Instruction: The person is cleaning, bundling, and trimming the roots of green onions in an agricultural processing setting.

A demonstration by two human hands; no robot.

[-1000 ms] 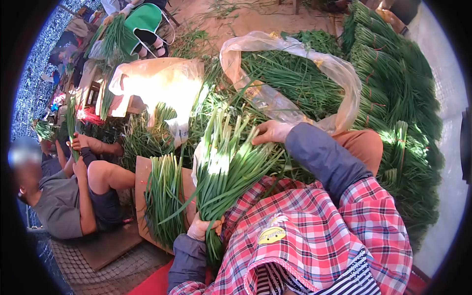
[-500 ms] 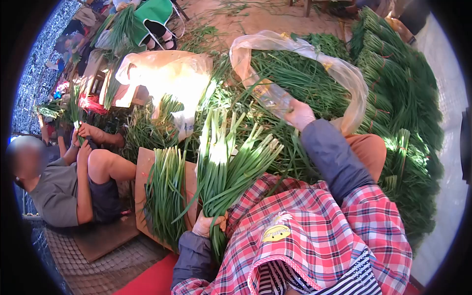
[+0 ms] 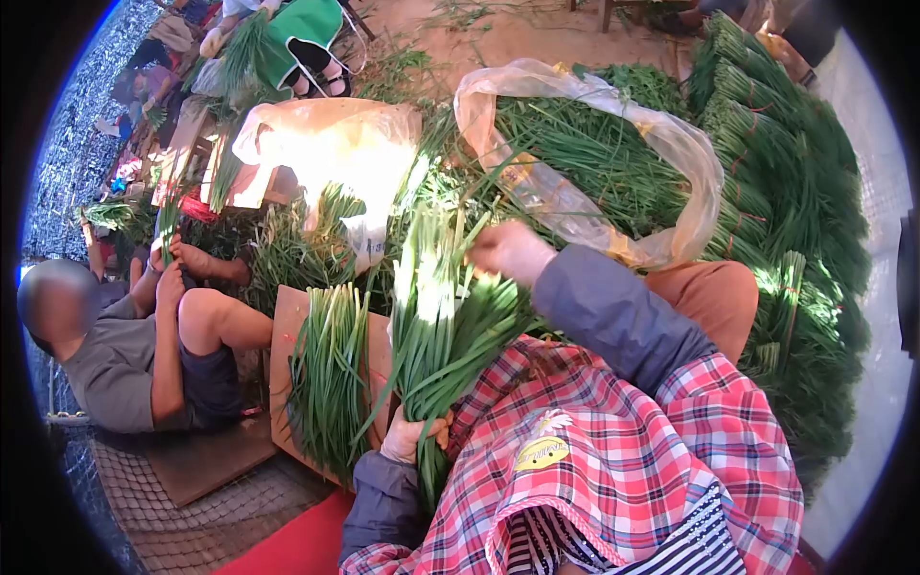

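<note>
My left hand (image 3: 417,436) is closed around the lower, leafy part of a bunch of garlic chives (image 3: 436,359) in front of my chest. The pale stem ends fan upward and away from me. At the upper right of that bunch is my right hand (image 3: 513,252), slightly blurred, with fingers curled against the stems. Its fingertips are partly hidden among the chives. Just left of the held bunch, a second pile of chives (image 3: 331,379) lies across a tan board (image 3: 285,350).
A clear plastic sheet (image 3: 704,182) lies looped over loose chives ahead. Tied bundles (image 3: 781,182) are stacked at the right. A brightly lit plastic bag (image 3: 326,129) stands ahead left. A seated co-worker (image 3: 125,369) at the left holds chives; another person in a green apron (image 3: 302,34) is farther back.
My right hand has let go of the plastic sheet's edge and moved left to the stem ends of the held bunch. The right-hand stems stand closer together. My left hand keeps its grip.
</note>
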